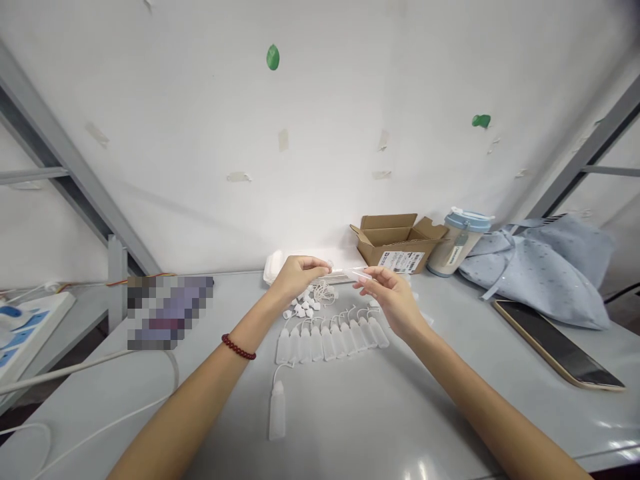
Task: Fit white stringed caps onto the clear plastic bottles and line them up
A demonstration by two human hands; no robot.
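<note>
My left hand [296, 275] and my right hand [389, 293] are raised over the grey table [380, 420], each pinching one end of a thin clear tube-like strip [345, 271] stretched between them. Below them lies a row of several small white squeeze bottles [331, 339] with thin tethered caps. One more bottle [277, 408] lies alone nearer to me. A heap of small white caps [306, 305] and a tangle of white string sit just under my left hand. A red bead bracelet [238, 347] is on my left wrist.
An open cardboard box [397, 243] and a lidded blue-and-cream cup [459, 242] stand at the back by the wall. A pale blue cloth bag [540, 267] and a tablet [557, 343] lie at right. White cables [90, 373] and a power strip [25, 327] are at left.
</note>
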